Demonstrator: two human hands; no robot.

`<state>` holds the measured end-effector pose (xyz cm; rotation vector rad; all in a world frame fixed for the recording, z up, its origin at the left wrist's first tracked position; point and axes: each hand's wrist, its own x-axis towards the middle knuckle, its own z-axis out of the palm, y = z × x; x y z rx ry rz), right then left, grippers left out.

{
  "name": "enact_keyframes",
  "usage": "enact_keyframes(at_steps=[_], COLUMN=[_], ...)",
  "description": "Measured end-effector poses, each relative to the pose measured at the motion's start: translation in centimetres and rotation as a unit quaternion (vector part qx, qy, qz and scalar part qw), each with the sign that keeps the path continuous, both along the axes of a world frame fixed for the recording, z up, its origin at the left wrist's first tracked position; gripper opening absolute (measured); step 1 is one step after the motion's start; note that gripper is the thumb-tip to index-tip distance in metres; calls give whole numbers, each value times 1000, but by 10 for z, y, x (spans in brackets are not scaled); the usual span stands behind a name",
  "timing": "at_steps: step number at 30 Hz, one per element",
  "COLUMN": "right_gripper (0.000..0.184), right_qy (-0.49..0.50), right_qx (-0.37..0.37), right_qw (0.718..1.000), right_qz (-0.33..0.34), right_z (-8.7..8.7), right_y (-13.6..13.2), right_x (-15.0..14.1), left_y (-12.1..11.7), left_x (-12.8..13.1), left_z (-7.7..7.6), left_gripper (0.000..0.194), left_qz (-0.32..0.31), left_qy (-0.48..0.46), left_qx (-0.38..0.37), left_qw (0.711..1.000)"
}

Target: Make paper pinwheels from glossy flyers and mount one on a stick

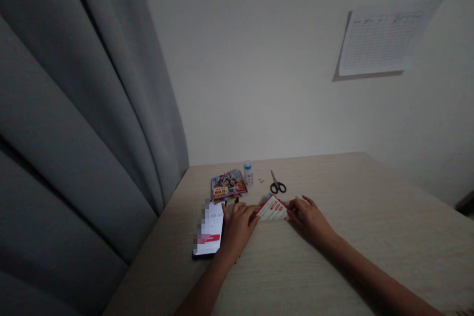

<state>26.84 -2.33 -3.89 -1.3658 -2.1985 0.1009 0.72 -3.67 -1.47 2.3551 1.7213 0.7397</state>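
A small folded paper (273,209), white with red print and red edges, lies on the table in a triangular shape. My left hand (240,222) grips its left corner, fingers closed over the edge. At the opposite corner, my right hand (308,217) pinches the paper between thumb and fingers. Just left of my left hand is a phone (210,232) with a lit screen, partly covered by that hand. A thin dark object (237,200) shows behind the left fingers, mostly hidden.
Beyond the hands, a stack of colourful printed leaflets (228,183) lies beside a small clear bottle with a blue cap (248,174). Black-handled scissors (277,185) rest behind the paper. Tiny scraps (261,180) lie between. A grey curtain (111,108) borders the wooden table (355,192).
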Motion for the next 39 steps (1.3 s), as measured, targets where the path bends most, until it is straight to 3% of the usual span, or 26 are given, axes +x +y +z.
enact_keyframes(at_steps=[4,12,28,39], right_gripper=[17,22,35,27], right_qy=[-6,-31,-60,-40], right_qx=[19,47,68,44], right_qw=[1000,998,996,997], right_qz=[12,5,-16,-43], right_z=[0,4,-7,-9], right_y=[-3,-15,-9,-7], right_x=[0,3,4,4], left_y=[-1,-4,-9,-8], left_x=[4,3,3,6], left_z=[-1,0,-1,-3], left_gripper=[33,19,26,31], left_qz=[-1,-19,-27,-8], left_qy=[25,36,57,76], left_qx=[36,42,54,84], left_qw=[999,998,997,994])
